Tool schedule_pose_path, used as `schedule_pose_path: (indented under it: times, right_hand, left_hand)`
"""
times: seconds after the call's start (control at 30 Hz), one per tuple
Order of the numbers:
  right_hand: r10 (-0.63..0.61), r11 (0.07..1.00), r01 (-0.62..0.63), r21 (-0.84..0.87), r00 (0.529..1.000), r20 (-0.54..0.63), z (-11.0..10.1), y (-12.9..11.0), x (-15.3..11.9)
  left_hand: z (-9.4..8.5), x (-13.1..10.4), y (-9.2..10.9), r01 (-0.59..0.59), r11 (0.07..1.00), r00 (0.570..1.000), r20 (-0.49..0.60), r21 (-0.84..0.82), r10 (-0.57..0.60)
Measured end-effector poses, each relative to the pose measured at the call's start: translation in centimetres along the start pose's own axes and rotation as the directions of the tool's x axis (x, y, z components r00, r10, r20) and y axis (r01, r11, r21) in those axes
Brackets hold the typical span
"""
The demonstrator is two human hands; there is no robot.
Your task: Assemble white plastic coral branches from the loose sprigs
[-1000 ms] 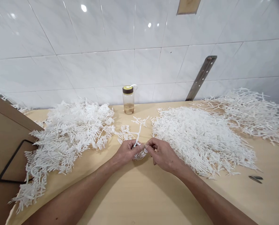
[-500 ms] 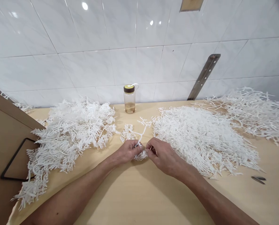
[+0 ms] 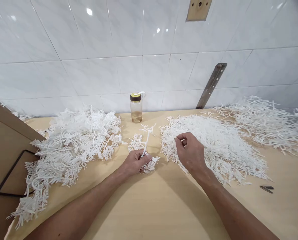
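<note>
While we see the left hand [image 3: 133, 162] pinching the white branched piece [image 3: 145, 144] between thumb and fingers, the right hand [image 3: 192, 151] is apart from it, over the near edge of the middle heap [image 3: 209, 146]. We read the right thumb and index tips as pressed together; we can't tell if anything tiny is between them. The piece is at centre, over the table [image 3: 138, 210], bare stem up top, bristly sprigs beside and below the left fingers. We note a left heap [image 3: 81, 136] of similar white sprigs and a barer right heap [image 3: 271, 120] behind the middle one. We log a lidded bottle [image 3: 136, 111], upright near the tiled wall [image 3: 93, 76], a metal strip [image 3: 211, 86] leaning at a slant, and a small dark tool [image 3: 266, 189] at right.
</note>
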State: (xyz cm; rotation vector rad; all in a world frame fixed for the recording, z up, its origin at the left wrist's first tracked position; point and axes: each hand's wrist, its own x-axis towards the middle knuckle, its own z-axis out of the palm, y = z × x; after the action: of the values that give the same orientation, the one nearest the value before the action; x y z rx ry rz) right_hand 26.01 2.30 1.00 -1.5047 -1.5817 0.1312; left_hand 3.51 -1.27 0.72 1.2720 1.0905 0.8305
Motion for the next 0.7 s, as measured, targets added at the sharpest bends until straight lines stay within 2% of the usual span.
schedule_pose_path:
  times: [0.07, 0.13, 0.17, 0.23, 0.33, 0.47, 0.53, 0.7]
  right_hand:
    - [-0.069, 0.998, 0.068, -0.013, 0.995, -0.072, -0.4, 0.0, 0.2]
    - [-0.123, 0.992, 0.124, 0.007, 0.989, -0.087, -0.5, -0.3, 0.2]
    - [-0.125, 0.991, 0.127, 0.043, 0.991, -0.049, -0.5, -0.5, 0.0]
    - [-0.105, 0.985, 0.089, 0.148, 0.989, 0.106, -0.4, -1.3, -0.5]
    - [-0.12, 0.966, 0.019, 0.259, 0.916, 0.383, -0.2, -2.6, -1.5]
    - [-0.151, 0.949, -0.061, 0.308, 0.769, 0.62, -0.2, -3.6, -2.1]
    - [-0.146, 0.942, -0.106, 0.318, 0.725, 0.673, -0.2, -3.6, -2.0]
    - [-0.094, 0.936, -0.184, 0.301, 0.692, 0.716, -0.1, -3.2, -1.7]
  left_hand:
    - [0.0, 0.1, 0.0, 0.017, 1.0, 1.0, -0.025, -0.023, -0.017]
    - [0.0, 0.2, -0.2, 0.025, 0.999, 0.999, -0.043, -0.035, -0.027]
    - [0.1, 0.2, -0.3, 0.025, 0.999, 0.999, -0.045, -0.035, -0.027]
    - [0.1, 0.3, -0.4, 0.016, 0.999, 0.999, -0.033, -0.032, -0.018]
    - [0.1, 0.4, -0.6, -0.007, 1.0, 1.0, -0.007, -0.022, 0.007]
    - [-0.1, 0.4, -0.7, -0.039, 0.999, 0.999, 0.015, 0.027, 0.038]
    - [-0.2, 0.4, -0.8, -0.053, 0.998, 0.998, 0.028, 0.046, 0.052]
    - [-0.1, 0.4, -0.8, -0.041, 0.999, 0.999, 0.021, 0.03, 0.04]
